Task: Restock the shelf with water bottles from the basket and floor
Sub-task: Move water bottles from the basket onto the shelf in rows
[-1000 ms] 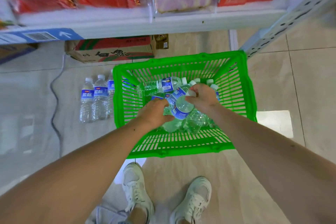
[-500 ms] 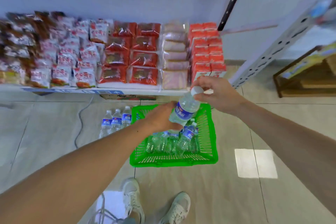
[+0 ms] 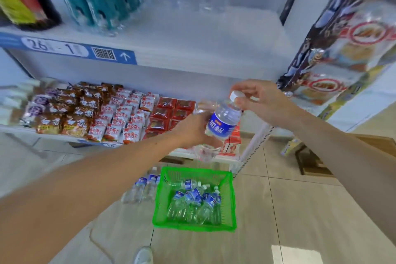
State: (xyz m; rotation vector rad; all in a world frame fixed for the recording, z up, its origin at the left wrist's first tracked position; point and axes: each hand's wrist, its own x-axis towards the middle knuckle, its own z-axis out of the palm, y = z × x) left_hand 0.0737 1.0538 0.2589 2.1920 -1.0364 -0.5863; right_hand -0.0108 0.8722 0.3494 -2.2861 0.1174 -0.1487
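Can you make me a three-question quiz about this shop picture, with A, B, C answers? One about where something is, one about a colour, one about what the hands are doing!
1. Where is the basket?
A. On the floor below the shelves
B. On the top shelf
C. In the person's hand

2. What colour is the basket?
A. Red
B. Green
C. Black

3. How is the water bottle held?
A. It lies loose on the floor
B. One hand alone carries it
C. Both hands hold it

Answers:
1. A, the basket sits on the tiled floor in front of the shelves.
2. B, its plastic mesh is bright green.
3. C, the left hand wraps the bottle's body while the right hand pinches the white cap with its fingers.
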